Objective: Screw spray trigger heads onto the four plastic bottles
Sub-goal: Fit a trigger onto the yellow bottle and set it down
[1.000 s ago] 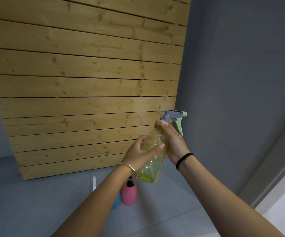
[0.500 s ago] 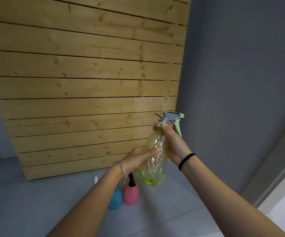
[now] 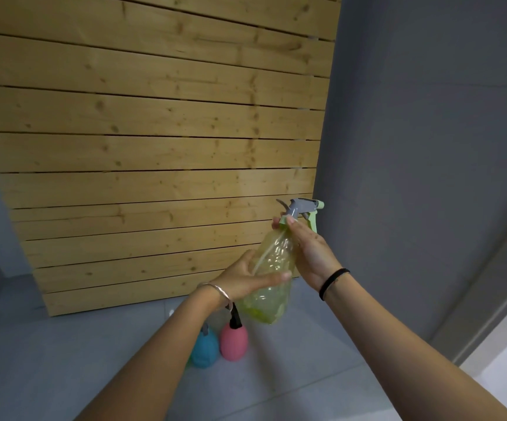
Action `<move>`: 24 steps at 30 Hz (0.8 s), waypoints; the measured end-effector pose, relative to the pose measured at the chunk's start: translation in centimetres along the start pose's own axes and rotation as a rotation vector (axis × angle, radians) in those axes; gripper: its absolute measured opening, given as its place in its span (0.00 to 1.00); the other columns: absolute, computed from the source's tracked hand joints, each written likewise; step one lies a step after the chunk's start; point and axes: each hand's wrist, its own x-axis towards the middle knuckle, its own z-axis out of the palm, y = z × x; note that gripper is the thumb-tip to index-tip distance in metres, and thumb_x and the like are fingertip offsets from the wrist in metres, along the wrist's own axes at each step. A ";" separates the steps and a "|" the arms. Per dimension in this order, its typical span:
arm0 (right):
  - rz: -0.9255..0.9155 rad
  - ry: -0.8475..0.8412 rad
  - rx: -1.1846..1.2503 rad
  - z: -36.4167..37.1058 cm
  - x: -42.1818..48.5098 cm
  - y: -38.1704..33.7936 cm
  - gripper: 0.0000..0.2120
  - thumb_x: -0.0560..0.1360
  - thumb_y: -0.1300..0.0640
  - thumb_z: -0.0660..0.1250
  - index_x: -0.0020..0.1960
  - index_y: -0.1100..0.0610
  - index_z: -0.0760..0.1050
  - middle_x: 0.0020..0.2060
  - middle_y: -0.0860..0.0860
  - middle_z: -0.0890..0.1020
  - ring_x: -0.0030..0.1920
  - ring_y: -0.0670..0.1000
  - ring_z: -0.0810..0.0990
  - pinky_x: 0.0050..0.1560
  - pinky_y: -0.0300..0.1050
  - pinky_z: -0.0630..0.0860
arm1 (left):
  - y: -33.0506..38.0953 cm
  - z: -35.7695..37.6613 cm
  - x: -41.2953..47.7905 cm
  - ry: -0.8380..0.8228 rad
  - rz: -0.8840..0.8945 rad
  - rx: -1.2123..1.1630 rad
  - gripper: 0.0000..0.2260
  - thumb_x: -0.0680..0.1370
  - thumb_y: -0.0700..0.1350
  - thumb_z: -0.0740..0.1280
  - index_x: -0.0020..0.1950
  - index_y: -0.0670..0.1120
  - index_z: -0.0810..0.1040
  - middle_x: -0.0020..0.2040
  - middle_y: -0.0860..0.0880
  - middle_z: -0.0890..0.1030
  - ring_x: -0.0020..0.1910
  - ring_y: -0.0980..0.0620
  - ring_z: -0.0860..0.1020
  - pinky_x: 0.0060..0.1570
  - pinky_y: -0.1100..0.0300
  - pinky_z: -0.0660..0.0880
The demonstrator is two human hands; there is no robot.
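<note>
I hold a clear yellow-green plastic bottle (image 3: 272, 278) up in front of me. My left hand (image 3: 244, 279) wraps round its lower body. A grey and pale-green spray trigger head (image 3: 302, 209) sits on the bottle's neck, nozzle pointing right. My right hand (image 3: 310, 253) pinches the green collar at the neck with thumb and fingers. On the grey floor below stand a pink bottle (image 3: 234, 343) with a black trigger head and a blue bottle (image 3: 205, 349), partly hidden by my left forearm.
A wall of light wooden slats (image 3: 155, 147) rises behind the bottles. A grey wall (image 3: 428, 147) stands to the right, with a paler strip of floor at the far right edge.
My left hand has slid lower down the bottle's body. The bottle and both hands have dropped slightly, and the blue bottle on the floor has come into view.
</note>
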 end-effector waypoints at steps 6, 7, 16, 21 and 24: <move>0.061 -0.079 -0.005 -0.3 0.2 -0.4 0.14 0.77 0.51 0.63 0.57 0.58 0.78 0.50 0.50 0.83 0.48 0.48 0.81 0.53 0.45 0.79 | -0.5 0.0 0.2 -0.062 -0.027 -0.103 0.27 0.63 0.62 0.74 0.57 0.49 0.77 0.52 0.50 0.84 0.50 0.53 0.83 0.52 0.58 0.79; 0.053 -0.045 -0.020 -0.3 0.2 -0.3 0.15 0.77 0.51 0.64 0.58 0.60 0.78 0.51 0.51 0.82 0.49 0.49 0.80 0.55 0.46 0.78 | -0.5 0.3 0.4 0.048 -0.001 -0.049 0.29 0.60 0.62 0.75 0.56 0.51 0.76 0.52 0.51 0.83 0.49 0.55 0.82 0.50 0.60 0.79; 0.033 0.021 -0.077 0.0 -0.5 -0.1 0.13 0.77 0.54 0.64 0.55 0.62 0.78 0.43 0.51 0.82 0.37 0.48 0.80 0.39 0.42 0.80 | -1.3 0.2 0.4 -0.065 -0.075 -0.203 0.16 0.71 0.52 0.72 0.56 0.48 0.79 0.48 0.51 0.84 0.45 0.54 0.83 0.47 0.61 0.80; 0.004 0.108 -0.069 0.0 -0.2 0.0 0.12 0.76 0.54 0.65 0.53 0.62 0.79 0.40 0.52 0.81 0.35 0.49 0.80 0.37 0.41 0.81 | -1.4 1.3 1.1 0.092 -0.005 -0.172 0.13 0.69 0.50 0.75 0.51 0.49 0.79 0.40 0.56 0.85 0.36 0.61 0.82 0.34 0.69 0.76; -0.014 0.021 -0.193 -0.6 0.2 -0.5 0.15 0.76 0.54 0.65 0.57 0.63 0.78 0.43 0.52 0.82 0.43 0.49 0.81 0.50 0.43 0.79 | -1.7 1.1 1.4 0.205 0.054 -0.015 0.20 0.65 0.53 0.77 0.53 0.52 0.75 0.47 0.57 0.82 0.41 0.66 0.80 0.35 0.76 0.73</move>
